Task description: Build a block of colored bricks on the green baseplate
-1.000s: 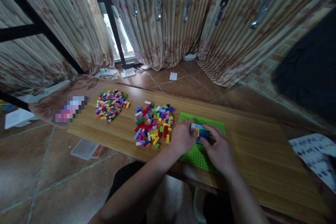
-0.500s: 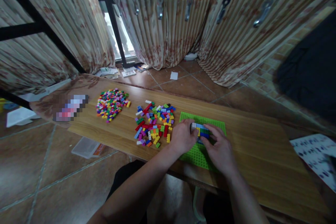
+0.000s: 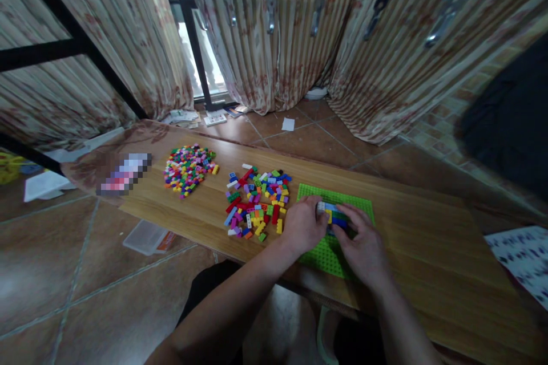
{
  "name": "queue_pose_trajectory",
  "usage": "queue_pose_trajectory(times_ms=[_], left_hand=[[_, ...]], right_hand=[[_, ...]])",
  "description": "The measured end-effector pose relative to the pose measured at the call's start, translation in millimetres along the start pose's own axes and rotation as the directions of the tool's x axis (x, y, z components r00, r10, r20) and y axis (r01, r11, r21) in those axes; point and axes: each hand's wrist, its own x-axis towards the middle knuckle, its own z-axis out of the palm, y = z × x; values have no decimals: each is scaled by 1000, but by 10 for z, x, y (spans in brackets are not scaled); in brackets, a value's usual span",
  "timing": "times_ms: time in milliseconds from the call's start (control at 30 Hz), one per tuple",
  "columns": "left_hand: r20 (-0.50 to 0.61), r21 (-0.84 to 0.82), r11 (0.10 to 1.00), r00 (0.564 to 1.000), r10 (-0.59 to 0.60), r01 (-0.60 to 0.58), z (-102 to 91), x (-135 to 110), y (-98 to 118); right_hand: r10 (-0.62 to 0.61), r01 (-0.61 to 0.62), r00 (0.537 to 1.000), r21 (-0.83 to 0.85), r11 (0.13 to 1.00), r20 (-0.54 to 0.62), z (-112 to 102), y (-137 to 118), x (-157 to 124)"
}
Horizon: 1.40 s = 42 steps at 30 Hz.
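Over a green studded baseplate (image 3: 327, 256), both hands close around a small block of joined toy bricks (image 3: 336, 217) in blue, green, yellow and white. My left hand (image 3: 303, 225) grips its left side, by the white and yellow bricks. On the other side, my right hand (image 3: 362, 239) has thumb and fingers around the blue and green bricks. The hands hide part of the block, and I cannot tell whether it is pressed onto the plate or held just above it.
Left of the baseplate lies a spread of larger loose bricks (image 3: 257, 199). Farther left is a heap of smaller bricks (image 3: 188, 168). All are on a wooden table (image 3: 419, 239). A clear plastic box (image 3: 145, 238) sits on the floor, and a printed sheet (image 3: 520, 256) lies at the right.
The whole view has shifted slightly to the right. Both hands keep their hold on the block of bricks, with hardly any movement relative to the baseplate.
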Motion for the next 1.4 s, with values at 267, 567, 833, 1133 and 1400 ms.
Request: queue_pose_trajectory(times_ms=[267,567,833,1133,1400], left_hand=[[14,-8,1000,1000,-2,2,-28,1,19],[-1,-27,999,1000,21,-21,-14,6,6],[8,-5,1000,1000,26,-26,4,7,-3],[-8,-5,999,999,37,-37,4,3,-11],[0,-3,999,999,40,-40,-7,-3,0]], right_hand=[[-5,5,1000,-14,1000,13,-8,5,-5],[-7,7,1000,-55,998,11,-8,-16,0],[-5,7,1000,-71,997,26,-10,-35,2],[-9,12,1000,-97,995,24,-17,-40,-1],[-14,17,999,-100,995,29,-11,-49,3]])
